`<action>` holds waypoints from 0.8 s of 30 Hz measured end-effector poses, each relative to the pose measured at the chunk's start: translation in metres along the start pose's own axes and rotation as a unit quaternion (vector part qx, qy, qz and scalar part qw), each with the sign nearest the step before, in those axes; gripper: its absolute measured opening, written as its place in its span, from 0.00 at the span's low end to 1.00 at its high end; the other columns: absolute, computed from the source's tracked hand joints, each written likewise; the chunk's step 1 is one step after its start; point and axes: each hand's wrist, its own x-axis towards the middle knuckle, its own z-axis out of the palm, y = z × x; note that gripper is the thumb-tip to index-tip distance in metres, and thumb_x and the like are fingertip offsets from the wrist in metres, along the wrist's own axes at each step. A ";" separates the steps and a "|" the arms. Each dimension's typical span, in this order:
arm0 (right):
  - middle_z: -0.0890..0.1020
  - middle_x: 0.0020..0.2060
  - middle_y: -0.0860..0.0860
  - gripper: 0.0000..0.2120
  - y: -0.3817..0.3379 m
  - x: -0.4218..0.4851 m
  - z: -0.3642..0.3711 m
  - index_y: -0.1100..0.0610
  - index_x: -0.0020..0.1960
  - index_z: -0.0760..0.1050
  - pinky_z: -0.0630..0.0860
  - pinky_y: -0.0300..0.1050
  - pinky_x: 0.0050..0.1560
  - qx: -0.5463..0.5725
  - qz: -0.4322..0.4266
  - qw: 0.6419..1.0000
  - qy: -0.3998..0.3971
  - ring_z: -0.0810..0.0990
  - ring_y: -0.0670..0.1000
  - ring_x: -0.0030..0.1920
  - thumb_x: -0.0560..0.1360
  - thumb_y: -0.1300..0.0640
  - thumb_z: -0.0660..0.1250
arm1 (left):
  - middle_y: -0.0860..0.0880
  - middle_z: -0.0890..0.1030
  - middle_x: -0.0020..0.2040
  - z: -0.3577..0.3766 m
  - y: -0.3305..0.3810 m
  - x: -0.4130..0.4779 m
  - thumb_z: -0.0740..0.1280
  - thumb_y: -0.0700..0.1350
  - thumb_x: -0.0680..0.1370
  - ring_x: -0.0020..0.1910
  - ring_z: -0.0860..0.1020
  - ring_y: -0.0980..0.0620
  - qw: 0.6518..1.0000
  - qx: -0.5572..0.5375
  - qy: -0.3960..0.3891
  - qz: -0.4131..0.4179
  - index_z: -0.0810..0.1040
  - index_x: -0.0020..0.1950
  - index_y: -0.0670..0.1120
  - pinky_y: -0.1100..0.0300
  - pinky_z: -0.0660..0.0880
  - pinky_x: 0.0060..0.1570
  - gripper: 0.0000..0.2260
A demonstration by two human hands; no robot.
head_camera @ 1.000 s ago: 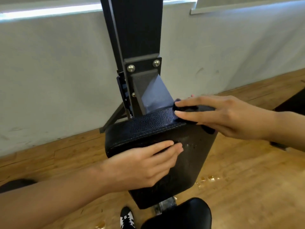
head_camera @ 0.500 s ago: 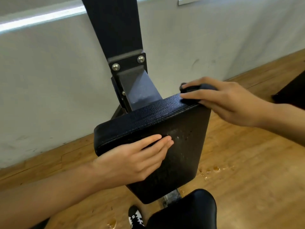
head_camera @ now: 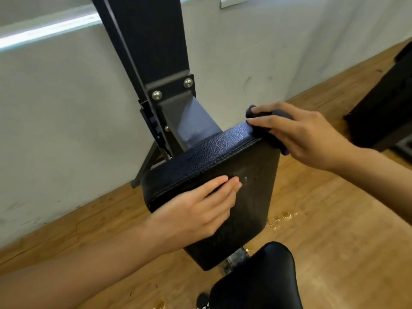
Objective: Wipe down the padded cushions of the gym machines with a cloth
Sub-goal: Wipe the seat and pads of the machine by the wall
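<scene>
Cushion (head_camera: pixel 211 159) edge runs down-left from cloth (head_camera: pixel 277 142) — right hand (head_camera: pixel 307 134) clamps it at right corner; left hand (head_camera: pixel 196 210) flat, fingers together, bracing face.

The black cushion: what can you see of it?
The cushion is a tapered black pad, grainy like leather, stitched along its top edge, fixed to a dark metal post. Pale specks dot its face. The left hand lies flat on the face; the right hand grips a cloth against its top corner.
</scene>
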 end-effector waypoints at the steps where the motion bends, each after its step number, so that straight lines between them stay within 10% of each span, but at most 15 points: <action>1: 0.75 0.70 0.56 0.19 -0.003 -0.002 0.002 0.57 0.72 0.75 0.78 0.55 0.62 0.015 0.021 1.000 0.012 0.78 0.56 0.66 0.86 0.53 0.54 | 0.29 0.62 0.79 -0.001 0.000 0.000 0.51 0.39 0.84 0.80 0.59 0.30 1.000 -0.008 -0.002 0.001 0.64 0.78 0.32 0.35 0.48 0.79 0.23; 9: 0.79 0.61 0.50 0.15 -0.018 -0.010 0.036 0.55 0.70 0.76 0.71 0.36 0.64 0.208 0.203 0.932 0.217 0.76 0.44 0.63 0.84 0.59 0.63 | 0.36 0.68 0.78 -0.024 -0.014 0.018 0.67 0.54 0.79 0.78 0.64 0.37 0.978 -0.199 -0.037 -0.051 0.70 0.77 0.41 0.43 0.49 0.79 0.30; 14: 0.81 0.63 0.42 0.14 -0.015 -0.029 0.055 0.51 0.69 0.75 0.74 0.45 0.67 0.429 0.313 0.806 0.261 0.77 0.40 0.64 0.85 0.54 0.61 | 0.42 0.68 0.79 -0.041 -0.045 0.047 0.66 0.55 0.79 0.81 0.63 0.44 0.937 -0.305 0.011 -0.172 0.66 0.80 0.43 0.48 0.57 0.81 0.32; 17: 0.81 0.60 0.35 0.14 -0.015 -0.040 0.070 0.45 0.69 0.75 0.72 0.34 0.62 0.522 0.321 0.741 0.275 0.77 0.36 0.64 0.84 0.52 0.62 | 0.43 0.65 0.80 -0.036 -0.067 0.075 0.64 0.57 0.79 0.81 0.61 0.45 0.907 -0.323 -0.023 -0.268 0.62 0.82 0.41 0.52 0.54 0.81 0.35; 24: 0.82 0.57 0.37 0.14 -0.004 -0.009 0.068 0.45 0.67 0.76 0.74 0.35 0.62 0.569 0.280 0.718 0.286 0.79 0.36 0.61 0.83 0.53 0.66 | 0.42 0.68 0.78 -0.017 -0.086 0.129 0.59 0.63 0.81 0.78 0.61 0.48 0.884 -0.337 -0.088 -0.312 0.63 0.82 0.40 0.60 0.50 0.78 0.36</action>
